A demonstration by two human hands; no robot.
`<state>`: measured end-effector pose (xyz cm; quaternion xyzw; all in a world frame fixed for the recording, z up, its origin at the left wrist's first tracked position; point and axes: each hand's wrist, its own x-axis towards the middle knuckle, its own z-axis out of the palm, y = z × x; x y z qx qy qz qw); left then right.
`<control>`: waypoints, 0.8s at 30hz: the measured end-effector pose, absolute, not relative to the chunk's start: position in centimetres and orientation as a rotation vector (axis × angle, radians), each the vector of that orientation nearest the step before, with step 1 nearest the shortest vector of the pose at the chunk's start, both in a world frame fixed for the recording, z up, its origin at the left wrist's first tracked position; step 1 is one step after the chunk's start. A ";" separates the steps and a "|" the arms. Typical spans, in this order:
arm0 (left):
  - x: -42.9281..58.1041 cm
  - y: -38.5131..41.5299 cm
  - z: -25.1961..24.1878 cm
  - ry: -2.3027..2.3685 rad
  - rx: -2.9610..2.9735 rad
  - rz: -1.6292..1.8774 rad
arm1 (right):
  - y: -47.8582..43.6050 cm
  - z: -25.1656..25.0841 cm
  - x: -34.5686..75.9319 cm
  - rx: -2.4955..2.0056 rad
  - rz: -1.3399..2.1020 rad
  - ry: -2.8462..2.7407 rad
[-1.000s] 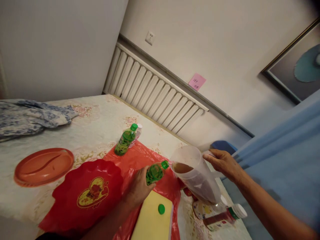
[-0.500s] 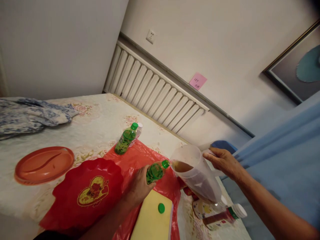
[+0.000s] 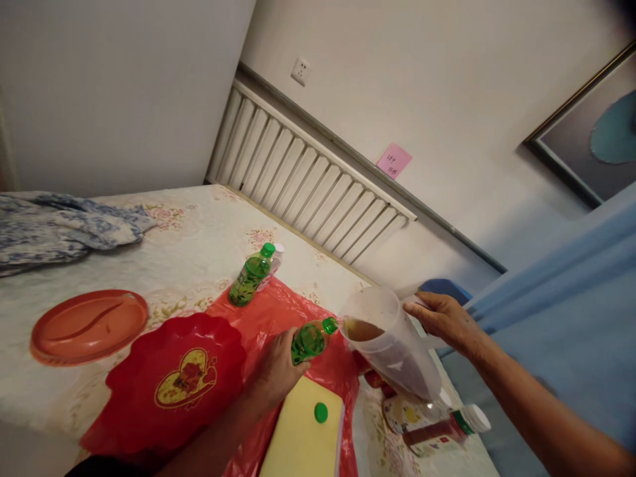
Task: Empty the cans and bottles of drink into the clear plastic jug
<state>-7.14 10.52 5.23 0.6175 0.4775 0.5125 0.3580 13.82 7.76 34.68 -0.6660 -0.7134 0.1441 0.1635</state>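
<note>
My left hand (image 3: pixel 281 368) is wrapped round a green plastic bottle (image 3: pixel 309 342), which leans to the right with its mouth at the rim of a clear plastic pitcher (image 3: pixel 405 354). The pitcher is tilted toward the bottle and holds brownish liquid (image 3: pixel 362 329) near its lip. Gripping the pitcher's handle is my right hand (image 3: pixel 440 321). Below the bottle, a green bottle cap (image 3: pixel 320 412) lies on a yellow pad or box (image 3: pixel 301 437). Whether liquid is flowing between pitcher and bottle is too small to tell.
A second green bottle (image 3: pixel 248 278) stands behind, beside a white-capped one. On the left are a red scalloped tray (image 3: pixel 226 344) and an orange oval lid (image 3: pixel 89 328). Bottles, one with dark red contents (image 3: pixel 437 434), stand right of the red plastic sheet (image 3: pixel 283 301). A radiator (image 3: pixel 298 165) lines the wall.
Almost nothing differs. Both hands, the bottle and the tilted pitcher keep the same places, apart from a very slight shift of the view.
</note>
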 end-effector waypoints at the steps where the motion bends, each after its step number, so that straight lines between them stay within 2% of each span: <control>1: -7.1 10.5 5.2 1.232 1.594 1.323 | 7.8 34.7 13.8 -1.904 0.414 -2.044; 24: -7.2 10.5 5.1 1.216 1.600 1.317 | 8.0 34.8 13.7 -1.910 0.358 -2.095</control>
